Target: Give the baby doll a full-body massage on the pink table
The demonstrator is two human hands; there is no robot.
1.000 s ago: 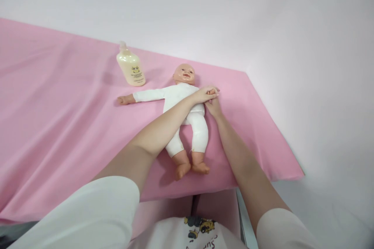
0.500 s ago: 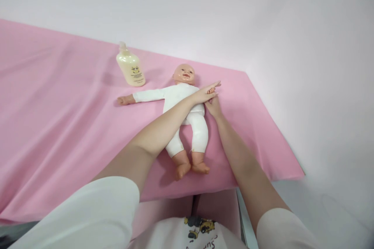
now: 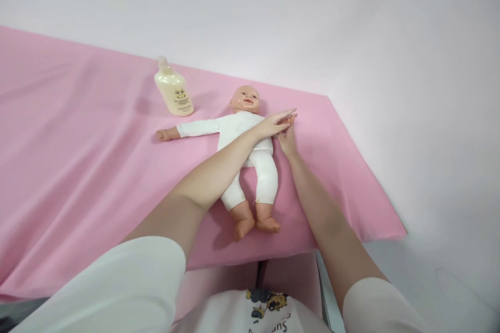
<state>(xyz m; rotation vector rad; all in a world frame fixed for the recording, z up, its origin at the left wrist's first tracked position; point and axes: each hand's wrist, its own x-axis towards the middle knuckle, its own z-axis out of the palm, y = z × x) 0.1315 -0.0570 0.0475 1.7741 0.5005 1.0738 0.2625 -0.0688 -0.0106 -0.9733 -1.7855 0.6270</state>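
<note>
Beside the doll, the left hand goes loose, fingers nearly straight over its small hand; the right hand sits just below, grip closure impossible to tell. Doll's face-up on the pink-covered desk; pale-yellow bottle stands nearby.

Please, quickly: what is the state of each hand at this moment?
Left hand: open, fingers extended, at the doll's hand.
Right hand: also at the doll's hand; fingers mostly hidden, so its grip cannot be told.
</note>
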